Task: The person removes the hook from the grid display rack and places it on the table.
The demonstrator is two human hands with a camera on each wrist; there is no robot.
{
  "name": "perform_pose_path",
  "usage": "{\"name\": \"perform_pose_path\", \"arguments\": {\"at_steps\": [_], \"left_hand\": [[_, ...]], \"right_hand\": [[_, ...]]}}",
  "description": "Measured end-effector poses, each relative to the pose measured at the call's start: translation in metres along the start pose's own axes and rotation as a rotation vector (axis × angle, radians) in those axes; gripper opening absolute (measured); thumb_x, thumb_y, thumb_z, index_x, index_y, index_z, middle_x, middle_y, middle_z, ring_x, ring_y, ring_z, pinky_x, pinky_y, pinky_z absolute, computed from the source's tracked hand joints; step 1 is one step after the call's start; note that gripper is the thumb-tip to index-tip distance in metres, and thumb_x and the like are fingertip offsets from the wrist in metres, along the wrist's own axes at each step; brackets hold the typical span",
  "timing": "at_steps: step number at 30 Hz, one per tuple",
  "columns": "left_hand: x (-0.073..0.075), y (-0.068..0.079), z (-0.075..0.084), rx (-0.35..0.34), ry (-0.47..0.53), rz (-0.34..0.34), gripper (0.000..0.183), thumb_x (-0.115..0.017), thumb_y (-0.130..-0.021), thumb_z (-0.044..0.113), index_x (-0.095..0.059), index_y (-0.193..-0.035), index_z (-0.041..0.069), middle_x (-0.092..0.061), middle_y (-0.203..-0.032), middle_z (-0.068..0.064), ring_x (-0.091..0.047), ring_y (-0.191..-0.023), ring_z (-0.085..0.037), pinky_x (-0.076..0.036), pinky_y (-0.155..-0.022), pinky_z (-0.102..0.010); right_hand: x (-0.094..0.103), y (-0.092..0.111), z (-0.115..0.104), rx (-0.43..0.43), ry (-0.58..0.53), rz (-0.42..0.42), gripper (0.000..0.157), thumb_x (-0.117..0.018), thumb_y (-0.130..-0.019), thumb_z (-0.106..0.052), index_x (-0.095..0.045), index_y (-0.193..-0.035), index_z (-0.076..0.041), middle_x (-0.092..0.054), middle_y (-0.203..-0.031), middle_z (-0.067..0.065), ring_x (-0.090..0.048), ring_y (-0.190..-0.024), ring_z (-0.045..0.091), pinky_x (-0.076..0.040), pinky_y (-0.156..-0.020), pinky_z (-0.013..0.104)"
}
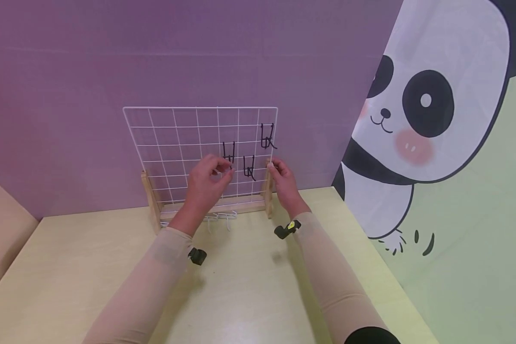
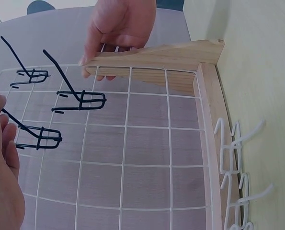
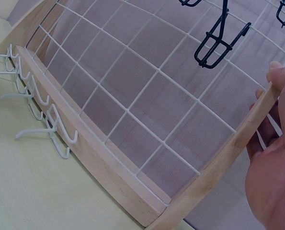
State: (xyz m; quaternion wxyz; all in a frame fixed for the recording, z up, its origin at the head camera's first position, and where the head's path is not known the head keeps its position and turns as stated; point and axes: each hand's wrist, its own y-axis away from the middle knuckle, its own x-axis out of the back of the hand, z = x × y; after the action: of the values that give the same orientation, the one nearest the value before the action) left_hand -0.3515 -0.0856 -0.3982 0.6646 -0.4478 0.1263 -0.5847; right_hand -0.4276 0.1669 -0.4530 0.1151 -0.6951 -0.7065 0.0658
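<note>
A white wire grid panel (image 1: 185, 136) stands upright in a wooden base (image 1: 236, 206), with three black hooks hung on its right half. My left hand (image 1: 208, 181) pinches the prong of the leftmost black hook (image 2: 39, 136) between thumb and fingertips. Another black hook (image 1: 249, 169) hangs lower, just right of that hand. The third black hook (image 1: 267, 139) is near the panel's upper right corner. With my right hand (image 1: 285, 184) I grip the upper end of the right wooden side post (image 3: 228, 153), thumb in front, fingers behind.
Several white hooks (image 3: 49, 127) lie on the table along the front of the wooden base. The pale wooden tabletop (image 1: 241, 291) runs back to a purple wall (image 1: 198, 52). A panda picture (image 1: 413, 119) covers the wall on the right.
</note>
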Motion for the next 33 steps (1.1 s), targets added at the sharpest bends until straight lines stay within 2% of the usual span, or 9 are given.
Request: {"name": "perform_pose_path", "arguments": {"at_steps": [10,18,27,33], "left_hand": [[-0.0009,0.0006,-0.0012,-0.027,-0.04,0.007,0.01,-0.082,-0.101,0.006,-0.08,-0.11,0.003,-0.073,-0.103,-0.007,-0.069,-0.097,-0.024,-0.063,-0.086,-0.042],[-0.0002,0.0017,-0.0005,-0.139,-0.08,0.054,0.012,-0.084,-0.099,0.006,-0.083,-0.11,0.001,-0.077,-0.102,-0.01,-0.074,-0.094,-0.026,-0.065,-0.081,-0.042],[0.0017,-0.0003,0.0016,-0.201,-0.156,0.076,0.009,-0.082,-0.099,0.003,-0.083,-0.108,0.001,-0.075,-0.098,-0.01,-0.071,-0.089,-0.029,-0.062,-0.079,-0.043],[0.0031,-0.0043,0.0035,-0.251,-0.176,0.094,0.004,-0.078,-0.101,0.002,-0.08,-0.104,0.0,-0.074,-0.098,-0.013,-0.071,-0.091,-0.031,-0.063,-0.084,-0.045]], "right_hand": [[0.0013,-0.0012,0.0033,0.013,0.01,-0.011,0.04,-0.058,-0.117,-0.039,-0.063,-0.148,-0.015,-0.063,-0.152,0.006,-0.051,-0.151,0.028,-0.034,-0.13,0.055],[0.0015,-0.0007,0.0024,0.01,0.005,-0.016,0.039,-0.058,-0.117,-0.039,-0.063,-0.148,-0.016,-0.062,-0.153,0.005,-0.05,-0.151,0.028,-0.034,-0.13,0.055],[0.0025,-0.0004,0.002,-0.009,0.021,-0.016,0.041,-0.058,-0.116,-0.042,-0.062,-0.149,-0.019,-0.062,-0.154,0.004,-0.049,-0.152,0.028,-0.034,-0.13,0.057],[0.0017,-0.0012,0.0014,0.003,0.003,-0.019,0.04,-0.058,-0.117,-0.038,-0.062,-0.149,-0.016,-0.062,-0.154,0.007,-0.05,-0.152,0.029,-0.034,-0.13,0.056]]}}
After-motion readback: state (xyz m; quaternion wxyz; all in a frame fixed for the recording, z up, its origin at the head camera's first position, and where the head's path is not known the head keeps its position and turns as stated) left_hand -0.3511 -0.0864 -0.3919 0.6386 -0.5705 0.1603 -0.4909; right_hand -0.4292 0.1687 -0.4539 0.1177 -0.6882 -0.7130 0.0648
